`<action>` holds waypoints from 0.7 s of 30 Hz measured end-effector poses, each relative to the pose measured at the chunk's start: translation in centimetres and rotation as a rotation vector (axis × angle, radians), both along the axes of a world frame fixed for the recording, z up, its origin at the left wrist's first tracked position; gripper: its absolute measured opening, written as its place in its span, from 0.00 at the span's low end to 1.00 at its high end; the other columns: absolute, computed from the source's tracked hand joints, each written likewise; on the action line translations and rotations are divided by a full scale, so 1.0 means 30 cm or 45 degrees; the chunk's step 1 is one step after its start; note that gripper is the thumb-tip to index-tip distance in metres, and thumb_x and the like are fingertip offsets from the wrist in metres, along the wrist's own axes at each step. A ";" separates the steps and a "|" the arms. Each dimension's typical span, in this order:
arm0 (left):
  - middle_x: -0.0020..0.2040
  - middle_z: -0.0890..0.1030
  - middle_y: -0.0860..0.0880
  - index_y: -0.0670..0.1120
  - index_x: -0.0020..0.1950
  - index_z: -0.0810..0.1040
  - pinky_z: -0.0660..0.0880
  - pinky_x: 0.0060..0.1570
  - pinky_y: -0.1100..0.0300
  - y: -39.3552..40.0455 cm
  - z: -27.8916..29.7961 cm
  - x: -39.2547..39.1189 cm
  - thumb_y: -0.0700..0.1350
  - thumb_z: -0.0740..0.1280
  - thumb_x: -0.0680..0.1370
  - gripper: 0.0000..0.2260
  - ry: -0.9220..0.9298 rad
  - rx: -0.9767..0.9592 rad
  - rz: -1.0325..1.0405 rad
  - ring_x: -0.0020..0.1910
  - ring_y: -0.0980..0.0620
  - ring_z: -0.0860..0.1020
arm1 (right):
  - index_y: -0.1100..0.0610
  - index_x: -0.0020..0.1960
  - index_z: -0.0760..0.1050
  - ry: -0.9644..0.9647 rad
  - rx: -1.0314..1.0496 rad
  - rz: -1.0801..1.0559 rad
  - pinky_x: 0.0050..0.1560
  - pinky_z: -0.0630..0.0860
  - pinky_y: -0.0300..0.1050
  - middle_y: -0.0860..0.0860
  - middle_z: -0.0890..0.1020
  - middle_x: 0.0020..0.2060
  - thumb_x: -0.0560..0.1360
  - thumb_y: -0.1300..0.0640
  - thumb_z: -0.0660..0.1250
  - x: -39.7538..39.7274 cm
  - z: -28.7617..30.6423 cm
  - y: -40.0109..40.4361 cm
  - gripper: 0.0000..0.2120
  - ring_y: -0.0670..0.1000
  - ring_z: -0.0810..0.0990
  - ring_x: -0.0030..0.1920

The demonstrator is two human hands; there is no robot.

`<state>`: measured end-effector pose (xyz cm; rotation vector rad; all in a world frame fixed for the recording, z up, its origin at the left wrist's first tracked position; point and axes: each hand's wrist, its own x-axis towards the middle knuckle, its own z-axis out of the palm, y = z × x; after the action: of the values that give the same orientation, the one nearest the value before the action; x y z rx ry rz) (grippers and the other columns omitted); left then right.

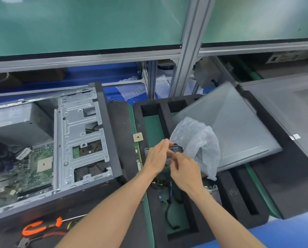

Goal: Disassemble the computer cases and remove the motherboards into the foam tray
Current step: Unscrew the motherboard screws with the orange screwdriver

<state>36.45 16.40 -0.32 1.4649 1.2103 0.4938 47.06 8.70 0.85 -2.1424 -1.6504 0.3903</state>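
Note:
An open computer case (103, 133) lies on its side at the left, with its green motherboard (31, 169) still inside. The black foam tray (153, 203) sits in the middle. Above the tray, both hands hold a small flat grey metal part (174, 149) whose far end reaches into a white translucent packing bag (198, 145). My left hand (156, 158) grips the part from the left, its fingertips at the bag's edge. My right hand (184, 170) pinches the part's near edge at the bag's mouth.
A grey case side panel (235, 126) leans across the tray's right half. A small square chip (137, 137) lies at the tray's left rim. Cables (167, 204) lie in a tray slot. Orange pliers (37, 230) and a screwdriver (67, 221) lie at the bottom left.

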 end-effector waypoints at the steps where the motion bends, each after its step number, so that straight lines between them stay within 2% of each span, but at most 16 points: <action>1: 0.50 0.86 0.58 0.58 0.61 0.78 0.64 0.51 0.75 -0.012 0.012 -0.007 0.58 0.47 0.85 0.20 -0.024 -0.010 -0.007 0.52 0.70 0.76 | 0.53 0.47 0.76 0.003 -0.001 -0.026 0.36 0.70 0.48 0.48 0.81 0.39 0.76 0.57 0.63 0.000 0.004 0.003 0.04 0.55 0.79 0.38; 3: 0.63 0.82 0.57 0.62 0.67 0.74 0.62 0.65 0.64 -0.035 0.040 -0.023 0.59 0.45 0.85 0.20 -0.058 0.018 -0.032 0.65 0.63 0.72 | 0.53 0.50 0.78 -0.004 0.016 -0.088 0.37 0.71 0.48 0.48 0.83 0.40 0.75 0.58 0.63 -0.003 0.014 0.007 0.07 0.55 0.80 0.40; 5: 0.76 0.68 0.56 0.63 0.74 0.67 0.50 0.76 0.55 -0.060 0.085 -0.036 0.61 0.43 0.84 0.22 -0.092 -0.006 -0.058 0.75 0.62 0.59 | 0.53 0.52 0.79 -0.002 0.075 -0.161 0.38 0.69 0.46 0.48 0.84 0.41 0.75 0.59 0.65 -0.005 0.032 0.010 0.08 0.54 0.81 0.40; 7: 0.80 0.57 0.60 0.65 0.78 0.59 0.44 0.77 0.55 -0.083 0.144 -0.061 0.64 0.43 0.84 0.23 -0.171 -0.072 -0.087 0.76 0.65 0.51 | 0.53 0.53 0.79 0.054 0.148 -0.217 0.38 0.70 0.46 0.47 0.83 0.38 0.74 0.60 0.65 -0.015 0.062 0.023 0.09 0.53 0.80 0.38; 9: 0.79 0.54 0.65 0.68 0.78 0.56 0.48 0.77 0.57 -0.098 0.216 -0.107 0.67 0.43 0.82 0.24 -0.282 -0.070 -0.110 0.76 0.66 0.53 | 0.53 0.53 0.79 0.113 0.239 -0.237 0.37 0.69 0.47 0.45 0.80 0.33 0.74 0.61 0.65 -0.043 0.106 0.056 0.10 0.52 0.78 0.34; 11: 0.79 0.56 0.66 0.70 0.77 0.56 0.50 0.76 0.58 -0.103 0.289 -0.174 0.69 0.44 0.81 0.23 -0.321 0.015 -0.098 0.77 0.65 0.55 | 0.53 0.52 0.78 0.152 0.342 -0.193 0.34 0.66 0.45 0.44 0.78 0.29 0.74 0.62 0.64 -0.102 0.161 0.100 0.09 0.50 0.76 0.31; 14: 0.74 0.70 0.61 0.65 0.75 0.64 0.58 0.73 0.62 -0.092 0.390 -0.294 0.65 0.46 0.82 0.22 -0.300 0.210 -0.024 0.73 0.65 0.65 | 0.53 0.48 0.77 0.254 0.477 -0.088 0.36 0.71 0.51 0.49 0.79 0.29 0.74 0.63 0.65 -0.234 0.253 0.163 0.06 0.55 0.76 0.32; 16: 0.69 0.76 0.57 0.61 0.73 0.69 0.65 0.72 0.56 -0.074 0.450 -0.392 0.62 0.49 0.83 0.21 -0.321 0.305 0.044 0.69 0.62 0.72 | 0.54 0.48 0.76 0.302 0.579 -0.013 0.36 0.73 0.52 0.50 0.79 0.30 0.74 0.66 0.67 -0.335 0.309 0.192 0.08 0.55 0.77 0.32; 18: 0.68 0.77 0.56 0.59 0.71 0.72 0.69 0.70 0.49 -0.052 0.499 -0.508 0.60 0.51 0.83 0.19 -0.331 0.377 0.119 0.68 0.59 0.74 | 0.54 0.48 0.77 0.348 0.658 0.082 0.35 0.73 0.51 0.49 0.79 0.30 0.74 0.67 0.67 -0.442 0.353 0.217 0.09 0.53 0.76 0.31; 21: 0.59 0.83 0.56 0.53 0.63 0.80 0.75 0.64 0.48 -0.009 0.529 -0.720 0.57 0.57 0.82 0.17 -0.209 0.499 0.363 0.60 0.58 0.79 | 0.56 0.48 0.78 0.378 0.735 0.278 0.33 0.71 0.48 0.47 0.76 0.28 0.74 0.67 0.65 -0.618 0.384 0.246 0.08 0.50 0.74 0.28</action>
<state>14.85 16.13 15.55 1.5437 1.2420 1.0737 28.51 16.07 12.39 -1.4198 -1.5845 0.2390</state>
